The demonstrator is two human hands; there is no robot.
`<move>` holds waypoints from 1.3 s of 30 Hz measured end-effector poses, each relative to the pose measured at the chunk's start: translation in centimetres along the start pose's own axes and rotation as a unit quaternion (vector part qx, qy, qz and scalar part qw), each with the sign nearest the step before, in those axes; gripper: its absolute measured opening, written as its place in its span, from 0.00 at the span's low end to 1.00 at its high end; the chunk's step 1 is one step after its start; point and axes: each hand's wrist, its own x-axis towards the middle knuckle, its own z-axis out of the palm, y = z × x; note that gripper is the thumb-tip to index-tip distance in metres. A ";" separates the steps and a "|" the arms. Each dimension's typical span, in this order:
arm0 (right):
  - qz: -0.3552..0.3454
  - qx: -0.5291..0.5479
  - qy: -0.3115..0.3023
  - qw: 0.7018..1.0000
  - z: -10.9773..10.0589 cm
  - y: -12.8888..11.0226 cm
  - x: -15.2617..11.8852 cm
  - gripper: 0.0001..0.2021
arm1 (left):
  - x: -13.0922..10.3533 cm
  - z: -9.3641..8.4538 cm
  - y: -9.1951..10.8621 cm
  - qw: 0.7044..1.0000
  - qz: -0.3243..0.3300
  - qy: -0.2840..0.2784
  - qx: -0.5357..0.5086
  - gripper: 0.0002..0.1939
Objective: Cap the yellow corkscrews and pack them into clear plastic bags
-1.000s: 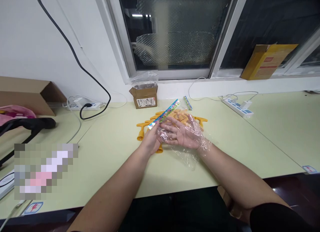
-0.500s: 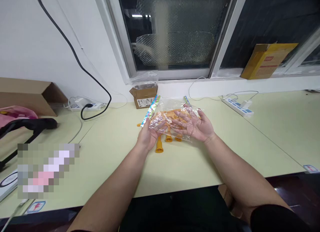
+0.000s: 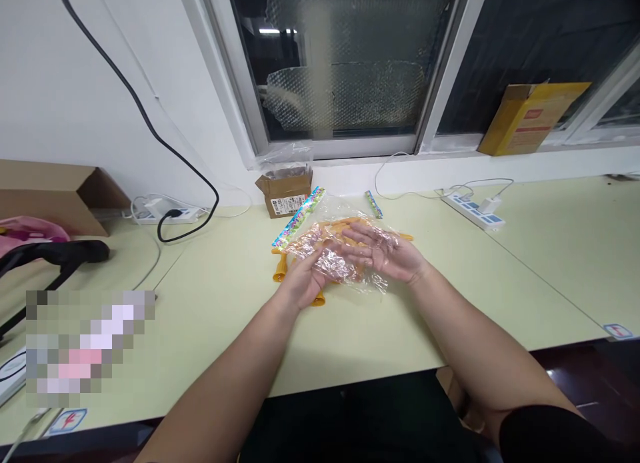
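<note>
A clear plastic bag with a colourful printed strip along its left edge is spread between my hands. My left hand grips the bag's lower left part, thumb on top. My right hand has its fingers stretched out to the left, palm up, against or under the film on the right side. Several orange plastic pieces lie on the table beneath and beside the bag, seen partly through it. A small loose printed strip lies behind the bag.
Behind the bag is a small open cardboard box. Power strips lie at the right and left. A large cardboard box and a black strap are at the far left. A yellow carton leans on the window.
The bag has spread and lowered over the orange pieces. My right hand's fingers have turned more to the left and drawn closer together. The camera view has shifted slightly.
</note>
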 end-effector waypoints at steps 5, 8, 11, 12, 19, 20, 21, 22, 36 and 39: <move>0.018 -0.120 0.062 0.991 -2.7 -3.1 -1.7 0.18 | 0.7 -1.1 1.3 0.997 0.050 0.044 -0.031 0.17; -0.037 -0.248 0.209 0.945 -4.9 -4.2 -2.2 0.18 | 0.9 -1.5 1.8 0.994 0.066 0.069 -0.055 0.21; 0.009 -0.476 0.402 0.782 -7.3 -4.2 -2.1 0.15 | 1.1 -1.6 2.1 0.991 0.071 0.088 -0.070 0.21; 0.045 -0.538 0.431 0.723 -8.0 -4.0 -2.0 0.15 | 1.1 -1.6 2.1 0.991 0.070 0.092 -0.074 0.21; 0.225 -0.629 0.422 0.612 -11.0 -2.3 -1.0 0.24 | 1.1 -1.6 2.4 0.989 0.054 0.098 -0.094 0.16; 0.234 -0.624 0.418 0.617 -11.1 -2.2 -0.9 0.23 | 1.1 -1.6 2.4 0.989 0.054 0.099 -0.095 0.16; 0.241 -0.615 0.418 0.624 -11.3 -2.1 -0.8 0.23 | 1.1 -1.7 2.5 0.989 0.055 0.100 -0.097 0.16; 0.248 -0.604 0.420 0.630 -11.4 -2.0 -0.7 0.22 | 1.1 -1.7 2.5 0.988 0.056 0.100 -0.098 0.16; -0.138 -0.309 0.461 0.820 -8.9 -3.4 -1.1 0.18 | 1.4 -2.1 2.8 0.979 0.087 0.138 -0.120 0.15; -0.205 -0.248 0.365 0.873 -7.3 -3.4 -1.0 0.18 | 1.5 -2.3 2.7 0.977 0.090 0.147 -0.123 0.17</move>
